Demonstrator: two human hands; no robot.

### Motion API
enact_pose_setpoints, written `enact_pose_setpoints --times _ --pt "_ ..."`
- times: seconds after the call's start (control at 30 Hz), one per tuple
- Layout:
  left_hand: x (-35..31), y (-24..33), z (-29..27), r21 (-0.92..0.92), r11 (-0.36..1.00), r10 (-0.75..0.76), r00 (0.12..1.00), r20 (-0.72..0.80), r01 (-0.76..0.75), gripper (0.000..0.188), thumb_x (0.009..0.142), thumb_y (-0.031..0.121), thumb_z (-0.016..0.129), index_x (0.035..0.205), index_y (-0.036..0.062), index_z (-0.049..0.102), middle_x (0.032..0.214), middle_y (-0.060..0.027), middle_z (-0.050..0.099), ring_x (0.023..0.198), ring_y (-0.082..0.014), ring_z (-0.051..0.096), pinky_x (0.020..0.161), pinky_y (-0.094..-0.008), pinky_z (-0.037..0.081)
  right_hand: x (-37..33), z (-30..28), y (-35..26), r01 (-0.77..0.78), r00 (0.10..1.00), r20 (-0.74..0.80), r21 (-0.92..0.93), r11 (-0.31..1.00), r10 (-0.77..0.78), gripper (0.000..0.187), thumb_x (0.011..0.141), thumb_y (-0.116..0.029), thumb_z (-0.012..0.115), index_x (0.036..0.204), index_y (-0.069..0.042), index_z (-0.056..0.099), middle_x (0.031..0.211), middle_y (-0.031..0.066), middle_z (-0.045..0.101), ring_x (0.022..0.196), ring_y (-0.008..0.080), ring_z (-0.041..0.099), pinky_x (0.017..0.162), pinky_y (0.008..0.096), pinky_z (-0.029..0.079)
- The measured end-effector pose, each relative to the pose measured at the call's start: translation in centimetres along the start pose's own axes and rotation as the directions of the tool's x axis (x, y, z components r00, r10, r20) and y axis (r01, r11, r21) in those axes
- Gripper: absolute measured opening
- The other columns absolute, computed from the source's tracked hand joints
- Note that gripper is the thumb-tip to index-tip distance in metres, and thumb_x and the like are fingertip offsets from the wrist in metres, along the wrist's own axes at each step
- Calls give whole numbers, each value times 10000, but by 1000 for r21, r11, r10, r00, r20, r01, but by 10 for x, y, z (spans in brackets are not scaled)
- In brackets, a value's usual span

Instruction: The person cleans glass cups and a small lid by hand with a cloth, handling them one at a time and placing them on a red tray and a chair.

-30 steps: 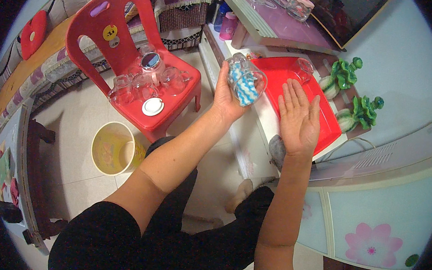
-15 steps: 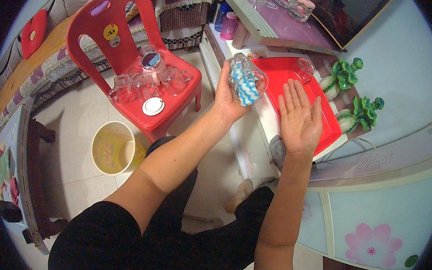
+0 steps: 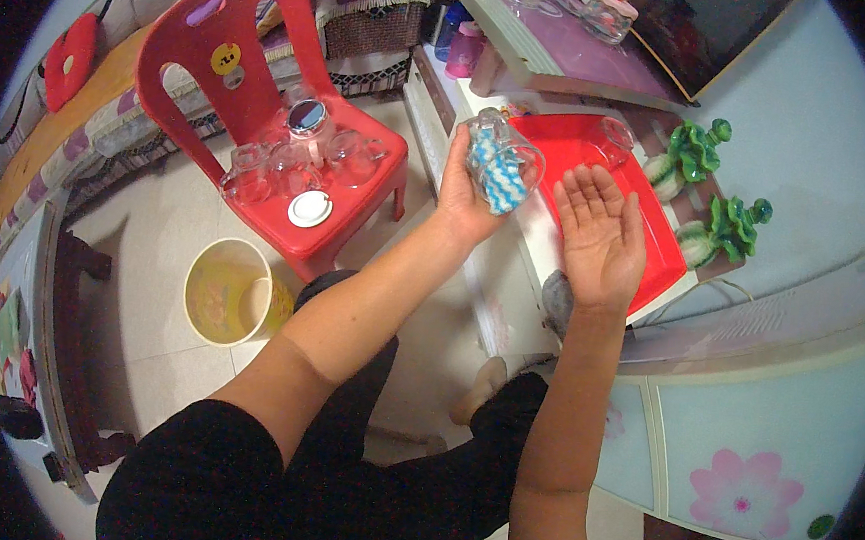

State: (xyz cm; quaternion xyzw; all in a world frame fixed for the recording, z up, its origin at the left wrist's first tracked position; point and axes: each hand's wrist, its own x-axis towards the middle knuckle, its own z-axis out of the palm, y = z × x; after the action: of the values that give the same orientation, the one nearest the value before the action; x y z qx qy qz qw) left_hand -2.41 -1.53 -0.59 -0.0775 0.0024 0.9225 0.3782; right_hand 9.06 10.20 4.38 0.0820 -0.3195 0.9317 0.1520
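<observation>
My left hand [image 3: 465, 204] is wrapped round a clear glass jar or cup [image 3: 533, 161]. A blue-and-white striped cloth [image 3: 500, 179] shows at the glass; whether it lies inside or against the wall I cannot tell. My right hand [image 3: 600, 237] is palm up with its fingers stretched out and slightly curled, holding nothing, above the near part of a red tray [image 3: 660, 258]. At the tray's far end lies another clear glass [image 3: 614, 142]. A dark grey cloth-like thing [image 3: 556, 299] sits beside my right wrist, partly hidden.
On a red plastic chair [image 3: 372, 125] at left stand several clear glass cups [image 3: 354, 156], a round-topped jar [image 3: 307, 121] and a white lid [image 3: 309, 208]. A yellowish bin [image 3: 220, 295] is on the floor. Green cabbage-shaped ornaments [image 3: 697, 150] and a pink bottle [image 3: 464, 51] stand near the tray.
The fingers of my right hand have curled in a little. My left hand, with the glass and cloth, has shifted slightly to the right.
</observation>
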Motion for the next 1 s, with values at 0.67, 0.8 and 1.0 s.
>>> enact_pose_setpoints --times 0.67,0.8,1.0 --pt "-19 -33 4 409 909 -19 971 238 -82 463 843 441 597 1141 93 532 1069 -78 601 984 -228 579 886 -387 470 2 12 51 233 941 278 -946 -226 -193 516 856 -63 480 1346 -5 330 1324 256 388 1237 396 371 1025 440 299" --pt "-19 -32 2 425 899 13 975 224 -110 475 836 458 595 1132 91 535 1060 -84 604 972 -225 583 878 -379 474 -1 11 52 200 963 192 -980 23 -188 475 849 -58 485 1311 4 388 1290 244 432 1216 390 400 1016 426 308" --pt "-14 -19 0 301 954 -80 965 249 1 524 823 535 548 1095 86 550 996 -119 619 914 -260 604 855 -402 485 -4 11 59 261 959 238 -954 147 -155 443 822 -31 492 1263 -13 457 1253 226 467 1195 366 421 1012 406 318"
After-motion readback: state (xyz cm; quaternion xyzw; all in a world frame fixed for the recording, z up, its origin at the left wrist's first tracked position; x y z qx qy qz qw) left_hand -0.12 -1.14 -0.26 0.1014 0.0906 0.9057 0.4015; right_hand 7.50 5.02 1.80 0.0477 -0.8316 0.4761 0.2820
